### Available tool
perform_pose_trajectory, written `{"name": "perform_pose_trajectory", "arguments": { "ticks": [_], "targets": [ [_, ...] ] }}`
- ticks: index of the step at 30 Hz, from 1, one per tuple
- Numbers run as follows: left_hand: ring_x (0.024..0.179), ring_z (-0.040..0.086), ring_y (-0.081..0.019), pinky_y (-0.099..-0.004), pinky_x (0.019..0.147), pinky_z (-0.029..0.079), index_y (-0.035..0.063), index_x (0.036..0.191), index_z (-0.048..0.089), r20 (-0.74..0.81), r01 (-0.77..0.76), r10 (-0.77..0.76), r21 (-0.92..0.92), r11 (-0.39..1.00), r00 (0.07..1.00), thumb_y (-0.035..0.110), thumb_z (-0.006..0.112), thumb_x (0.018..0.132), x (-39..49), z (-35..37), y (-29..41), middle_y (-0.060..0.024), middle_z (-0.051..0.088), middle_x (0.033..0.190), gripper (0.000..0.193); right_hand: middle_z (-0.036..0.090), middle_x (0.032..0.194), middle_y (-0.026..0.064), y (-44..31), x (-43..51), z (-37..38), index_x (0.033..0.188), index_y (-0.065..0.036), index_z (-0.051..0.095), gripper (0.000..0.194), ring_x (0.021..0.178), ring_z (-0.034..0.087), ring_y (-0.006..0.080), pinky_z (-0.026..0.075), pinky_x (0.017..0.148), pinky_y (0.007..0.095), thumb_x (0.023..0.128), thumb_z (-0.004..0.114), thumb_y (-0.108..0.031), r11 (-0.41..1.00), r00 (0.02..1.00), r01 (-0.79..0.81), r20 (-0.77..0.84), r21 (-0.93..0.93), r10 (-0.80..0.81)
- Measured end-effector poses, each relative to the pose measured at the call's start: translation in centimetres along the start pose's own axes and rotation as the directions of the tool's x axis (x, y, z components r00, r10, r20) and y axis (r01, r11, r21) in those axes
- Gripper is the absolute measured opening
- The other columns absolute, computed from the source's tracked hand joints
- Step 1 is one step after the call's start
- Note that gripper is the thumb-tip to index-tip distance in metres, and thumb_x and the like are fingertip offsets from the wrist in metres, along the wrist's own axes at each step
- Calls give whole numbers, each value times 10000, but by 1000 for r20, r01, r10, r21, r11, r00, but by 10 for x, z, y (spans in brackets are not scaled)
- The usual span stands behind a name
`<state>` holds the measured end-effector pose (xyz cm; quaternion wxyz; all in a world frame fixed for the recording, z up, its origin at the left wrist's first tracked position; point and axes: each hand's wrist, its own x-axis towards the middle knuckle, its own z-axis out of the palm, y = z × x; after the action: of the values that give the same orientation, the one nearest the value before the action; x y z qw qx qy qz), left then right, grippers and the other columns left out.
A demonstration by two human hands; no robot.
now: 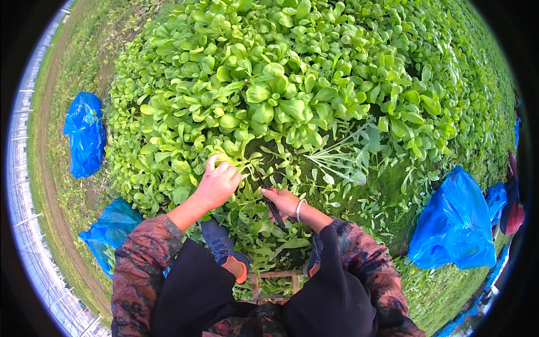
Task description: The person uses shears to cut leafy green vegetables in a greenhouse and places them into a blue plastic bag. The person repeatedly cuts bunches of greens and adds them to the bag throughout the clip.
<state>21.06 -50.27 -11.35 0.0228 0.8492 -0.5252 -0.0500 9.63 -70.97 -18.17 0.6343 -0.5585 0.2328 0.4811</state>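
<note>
My left hand (218, 182) is closed around the stems of a leafy green plant (242, 163) at the near edge of a dense bed of leafy greens (273, 88). To its right and slightly lower, my right hand (286, 204) grips a dark-handled tool (274, 212), probably a knife; its tip is hard to make out among the stems. A pale bangle circles my right wrist. Cut leaves (269, 236) lie on the ground between my shoes. Beyond my right hand, a large jagged-leaved plant (347, 153) lies flat on the soil.
A wooden stool (278, 274) stands under me. Blue plastic bags lie at the far left (86, 135), lower left (113, 225) and right (454, 223). Part of another person (513, 210) shows at the right rim. A dirt track (50, 177) runs along the left.
</note>
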Motion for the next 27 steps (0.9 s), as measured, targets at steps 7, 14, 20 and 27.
{"name": "perform_pose_trajectory", "arguments": {
  "ticks": [7,14,20,27],
  "targets": [
    [900,553,-238,-472,969,337,59,909,623,140,219,-263,269,938,955,86,602,737,28,7,5,-50,554,788,176,618,583,112,-25,20,7,693,18,547,640,433,608,206,467,373,308,958,442,-556,995,993,104,-57,14,-103],
    [1155,488,-291,-522,1020,295,47,817,633,34,159,-164,121,980,986,84,602,700,-4,-20,-11,-146,536,1216,127,642,643,121,-16,-3,-5,812,30,567,693,491,646,214,533,431,325,910,458,-647,997,998,59,5,54,-60],
    [1395,317,-316,-618,1129,156,18,863,665,312,-32,-14,141,989,950,95,635,674,32,-28,-32,-178,411,1447,207,671,744,172,-50,38,-14,896,68,567,800,595,690,253,586,522,372,883,409,-716,1000,993,-23,120,18,20],
    [1246,441,-337,-581,1051,271,3,846,673,440,163,-168,50,985,882,76,666,557,44,-17,-64,-200,527,1284,297,668,793,180,-73,71,-8,933,56,561,796,652,692,274,590,544,390,888,372,-716,989,974,-117,207,95,96]
  ]
}}
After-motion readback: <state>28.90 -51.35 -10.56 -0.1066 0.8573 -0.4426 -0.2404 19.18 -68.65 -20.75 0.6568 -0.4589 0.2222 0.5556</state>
